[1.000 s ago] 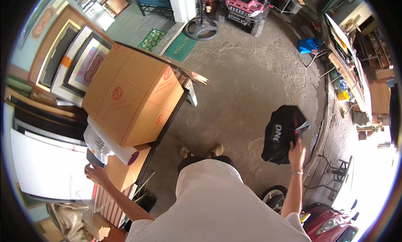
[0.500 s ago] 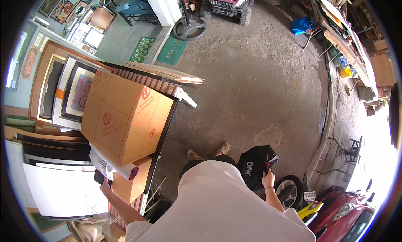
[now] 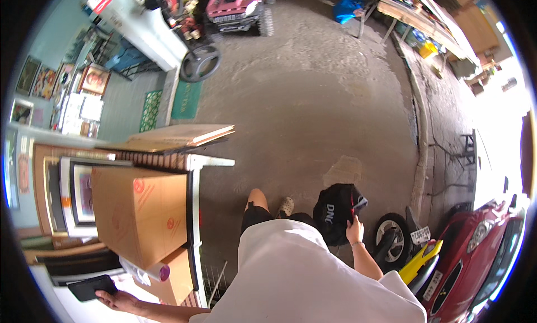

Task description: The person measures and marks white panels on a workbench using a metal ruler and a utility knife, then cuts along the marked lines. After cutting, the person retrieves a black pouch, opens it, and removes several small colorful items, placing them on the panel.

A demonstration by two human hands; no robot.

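Note:
At the lower left, my left hand (image 3: 114, 302) is closed around the edge of a dark smartphone (image 3: 92, 288), held out beside the stacked cartons. My right hand (image 3: 354, 231) grips a black bag (image 3: 334, 214) with white lettering and a red trim at its upper edge. The bag hangs low on my right side, above the concrete floor; its contents are hidden. A large brown cardboard box (image 3: 140, 214) stands to my left, nearest to the phone hand. Below it lies a rolled white sheet (image 3: 146, 271) with a purple end.
Picture frames (image 3: 84, 197) lean behind the box. Flat boards (image 3: 179, 135) lie on the white-edged stand. A motorbike wheel (image 3: 390, 240) and a red car (image 3: 470, 256) stand close on my right. Ahead are a pink toy vehicle (image 3: 235, 11), a green doormat (image 3: 187, 99) and a long table (image 3: 417, 21).
My left hand has swung outward with the phone, away from the box. The view has turned to the right, and one leg has stepped forward. My right hand still holds the bag.

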